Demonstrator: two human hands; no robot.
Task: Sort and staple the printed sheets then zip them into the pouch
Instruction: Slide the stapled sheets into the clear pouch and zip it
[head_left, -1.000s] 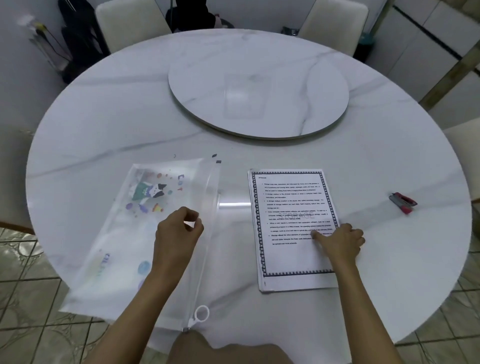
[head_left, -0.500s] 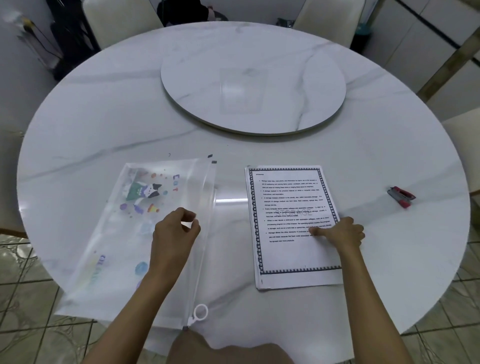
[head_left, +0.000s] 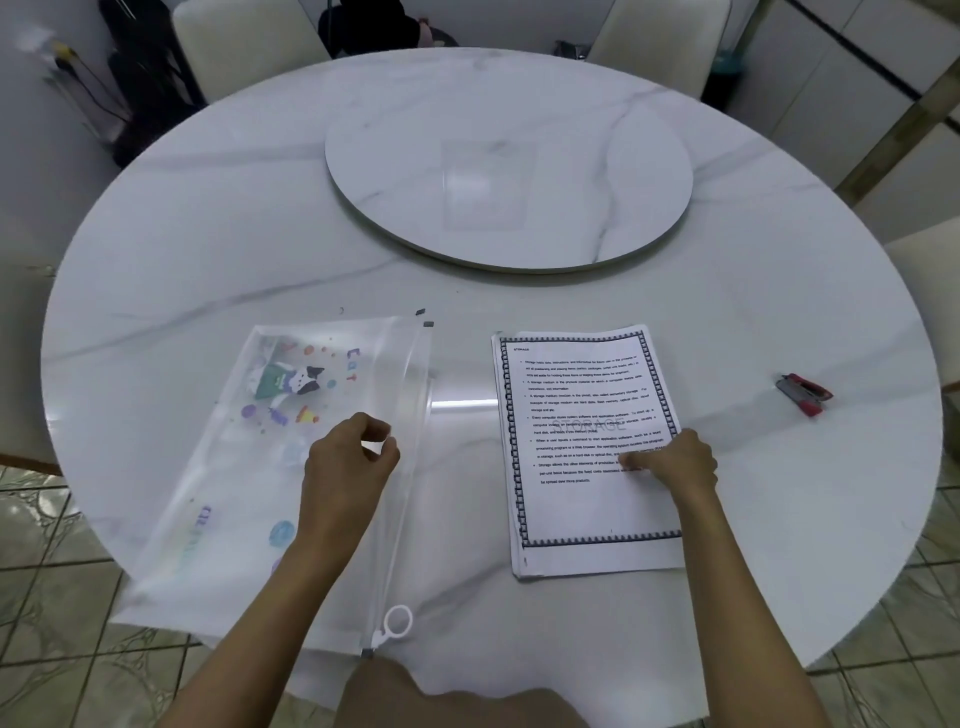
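A clear zip pouch (head_left: 228, 467) with cartoon prints lies flat at the near left of the table, its white ring zip pull (head_left: 397, 621) at the near end. My left hand (head_left: 348, 462) rests on the pouch near its zip edge, fingers curled and pinching the plastic. A stack of printed sheets (head_left: 576, 405) with a black patterned border lies to the right. My right hand (head_left: 675, 460) presses on the stack's right side, fingers curled on the top sheet. A small red stapler (head_left: 802, 394) sits apart at the far right.
The round white marble table (head_left: 208, 249) carries a raised turntable (head_left: 509, 171) at its centre. Cream chairs (head_left: 239, 47) stand at the far side and right. The pouch's near left corner overhangs the table edge above a tiled floor.
My right hand has slid slightly up the sheets' right side. My left hand stays on the pouch, and the view has shifted a little.
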